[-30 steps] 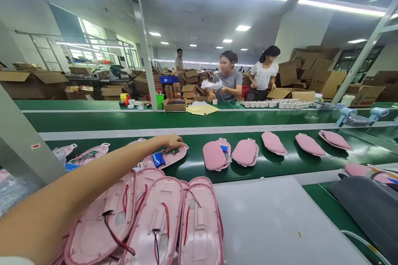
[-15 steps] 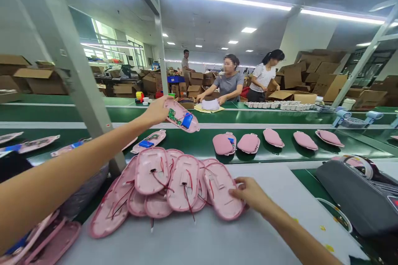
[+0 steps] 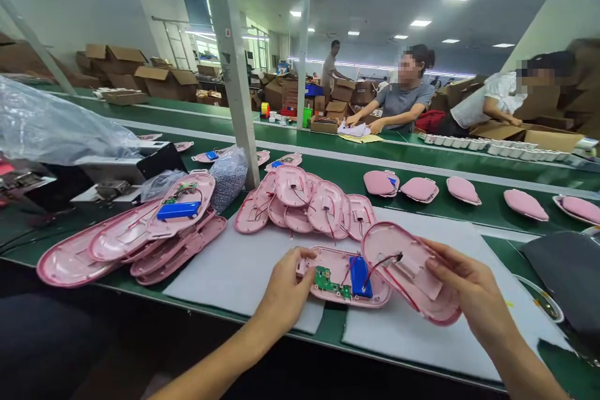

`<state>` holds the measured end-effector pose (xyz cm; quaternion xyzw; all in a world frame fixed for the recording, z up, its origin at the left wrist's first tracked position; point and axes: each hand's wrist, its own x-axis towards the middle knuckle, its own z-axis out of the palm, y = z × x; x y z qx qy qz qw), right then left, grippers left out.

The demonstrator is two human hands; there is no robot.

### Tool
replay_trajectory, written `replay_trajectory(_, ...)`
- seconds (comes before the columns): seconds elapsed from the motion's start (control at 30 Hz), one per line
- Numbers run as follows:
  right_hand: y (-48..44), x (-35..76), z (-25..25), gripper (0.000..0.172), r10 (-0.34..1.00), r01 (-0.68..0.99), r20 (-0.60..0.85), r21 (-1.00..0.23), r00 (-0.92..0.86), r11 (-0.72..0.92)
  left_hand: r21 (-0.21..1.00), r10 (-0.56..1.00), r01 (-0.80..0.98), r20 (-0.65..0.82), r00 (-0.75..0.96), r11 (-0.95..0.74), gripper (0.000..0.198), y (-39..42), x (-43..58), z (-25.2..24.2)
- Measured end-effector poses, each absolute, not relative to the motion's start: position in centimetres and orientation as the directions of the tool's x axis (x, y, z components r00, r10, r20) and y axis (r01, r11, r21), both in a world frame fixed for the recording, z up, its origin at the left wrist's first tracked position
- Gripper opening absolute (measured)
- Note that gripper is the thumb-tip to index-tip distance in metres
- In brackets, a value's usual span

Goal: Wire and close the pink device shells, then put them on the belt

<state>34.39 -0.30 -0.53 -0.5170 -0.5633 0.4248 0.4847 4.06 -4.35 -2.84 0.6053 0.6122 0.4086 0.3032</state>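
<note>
My left hand [image 3: 291, 284] grips the left end of a pink plastic shell half [image 3: 323, 255] at the front of the bench. Inside that shell are a green circuit board [image 3: 330, 283] and a blue battery pack [image 3: 360, 276]. My right hand [image 3: 469, 284] holds a second pink shell half [image 3: 407, 265], tilted, inner side toward me, with red and black wires. Its left edge overlaps the right end of the first shell. Behind them lies a heap of pink shell halves with wires [image 3: 325, 206].
More pink shells [image 3: 75, 256] are stacked at the left, near clear plastic bags [image 3: 60, 119]. Closed pink units [image 3: 419, 189] line the green belt [image 3: 328, 165] behind. A metal post [image 3: 237, 75] rises beyond the heap. A dark machine [image 3: 567, 275] stands right. Co-workers are across the belt.
My left hand has brought the shell with the battery from the belt to the bench front. My right hand has lifted a wired shell off the heap beside it. The view has swung left.
</note>
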Motion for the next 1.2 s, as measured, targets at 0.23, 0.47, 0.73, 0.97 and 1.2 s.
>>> replay_trajectory(0.23,-0.4,30.6,-0.2,0.046,0.982,0.421,0.099,-0.893,-0.161,0.159,0.565,0.96,0.781,0.228,0.161,-0.265,0.014,-3.3,1.0,-0.7)
replay_trajectory(0.47,0.0,29.2,-0.2,0.045,0.973,0.514,0.13,-0.831,-0.189,0.211,0.268,0.927,0.888,0.126,0.353,-0.375,0.013,-1.2,0.8,0.6)
replay_trajectory(0.73,0.6,28.2,0.0,0.043,0.972,0.656,0.111,-0.721,-0.209,0.223,0.333,0.868,0.807,0.084,0.49,-0.488,0.011,1.5,1.7,1.6)
replay_trajectory(0.97,0.7,27.6,0.1,0.043,0.984,0.647,0.146,-0.742,-0.1,0.175,0.676,0.915,0.624,0.216,0.341,-0.392,0.016,2.0,-0.9,0.8)
replay_trajectory(1.2,0.9,25.8,0.2,0.041,0.972,0.708,0.201,-0.668,-0.122,0.227,0.996,0.999,0.065,0.054,-0.003,-0.053,0.025,-0.7,-1.8,-3.1)
